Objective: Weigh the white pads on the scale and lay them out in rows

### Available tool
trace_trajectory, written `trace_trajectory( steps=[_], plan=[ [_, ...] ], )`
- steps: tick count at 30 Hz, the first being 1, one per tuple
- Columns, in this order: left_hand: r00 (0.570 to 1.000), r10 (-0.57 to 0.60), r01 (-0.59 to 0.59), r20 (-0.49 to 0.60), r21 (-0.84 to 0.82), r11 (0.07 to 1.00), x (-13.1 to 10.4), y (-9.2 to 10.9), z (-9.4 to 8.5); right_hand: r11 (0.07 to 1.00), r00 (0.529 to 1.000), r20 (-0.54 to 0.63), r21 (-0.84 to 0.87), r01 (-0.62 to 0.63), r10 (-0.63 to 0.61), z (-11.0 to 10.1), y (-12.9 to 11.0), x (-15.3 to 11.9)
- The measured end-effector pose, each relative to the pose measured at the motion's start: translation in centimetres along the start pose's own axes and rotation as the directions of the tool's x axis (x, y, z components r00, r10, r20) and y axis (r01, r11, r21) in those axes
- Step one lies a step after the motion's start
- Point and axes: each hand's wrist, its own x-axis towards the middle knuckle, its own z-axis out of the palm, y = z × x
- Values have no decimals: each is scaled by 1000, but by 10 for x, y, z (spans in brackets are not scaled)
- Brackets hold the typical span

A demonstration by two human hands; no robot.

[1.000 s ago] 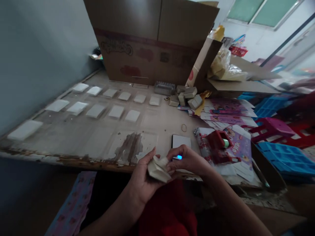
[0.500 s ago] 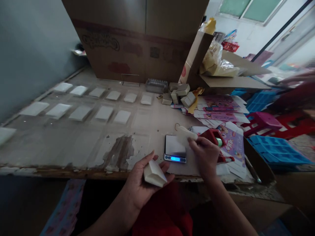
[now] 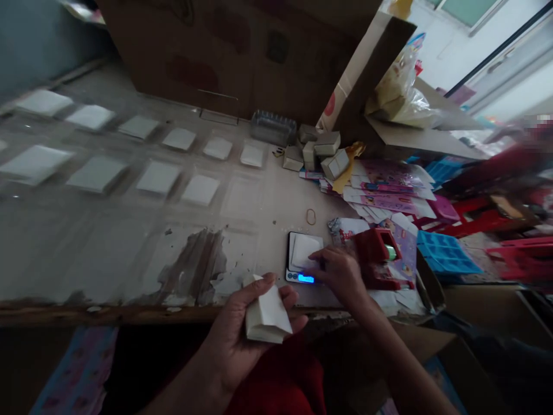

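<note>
A thick stack of white paper pieces point(image 3: 268, 316) rests in my left hand point(image 3: 242, 328), its thumb on top and its fingers curled round the far side. My right hand point(image 3: 343, 275) is over the small digital scale point(image 3: 292, 276), its fingertips at the edge of some white paper point(image 3: 306, 251) lying on the scale's plate. The scale's display glows blue, partly behind my fingers. A rubber band point(image 3: 310, 217) lies on the table behind the scale. To the right of my right hand stands a red tape dispenser point(image 3: 371, 248).
Rows of clear trays with white paper stacks point(image 3: 158, 177) cover the left of the table point(image 3: 283, 202). Bundled white blocks point(image 3: 327, 143) and printed pink cartons point(image 3: 380, 199) lie at the back right. Behind stands a large cardboard box point(image 3: 242, 57). Blue trays point(image 3: 447, 253) are at right.
My right hand has moved left and down to the scale, and the paper it held is now on the plate. The rubber band shows fully. The view has shifted.
</note>
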Motion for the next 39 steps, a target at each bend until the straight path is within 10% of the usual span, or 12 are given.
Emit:
trace_trajectory(
  steps=[13,26,34,39],
  plan=[
    [970,-241,241,-16,103,965,7,-23,-3,970,972,-178,212,-115,154,-45,-16,2],
    [980,-200,200,-5,74,977,7,-28,-5,980,957,-253,173,-96,138,-51,-21,-2],
    [980,-194,198,-55,80,977,9,-31,-5,998,978,-208,59,8,5,-42,-17,-5],
    [979,-197,199,-43,49,979,6,-29,-2,953,986,26,-252,169,-168,-27,-26,-6]
  ],
)
